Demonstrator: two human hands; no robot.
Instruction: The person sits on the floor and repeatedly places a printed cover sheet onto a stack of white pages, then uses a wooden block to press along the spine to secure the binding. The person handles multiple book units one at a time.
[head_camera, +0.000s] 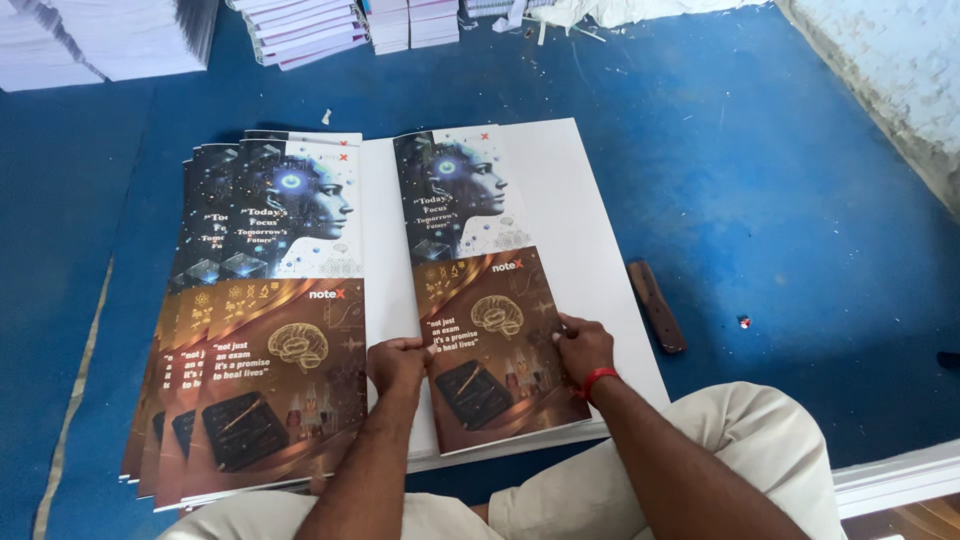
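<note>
Left hand (398, 362) pinches the left edge and right hand (583, 346), fingers closed down flat, presses the right edge of a folded printed cover sheet (487, 290) lying on a white board (575, 200) on the blue floor (780, 180). Fanned stack of identical covers (260, 320) sits just left, touching the board. Brown wooden tool (657, 306) lies just right of it; white paper stacks (300, 30) line the far edge.

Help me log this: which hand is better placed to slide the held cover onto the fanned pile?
Left, probably. The left hand grips the cover edge facing the pile; the right hand holds the far edge.
</note>
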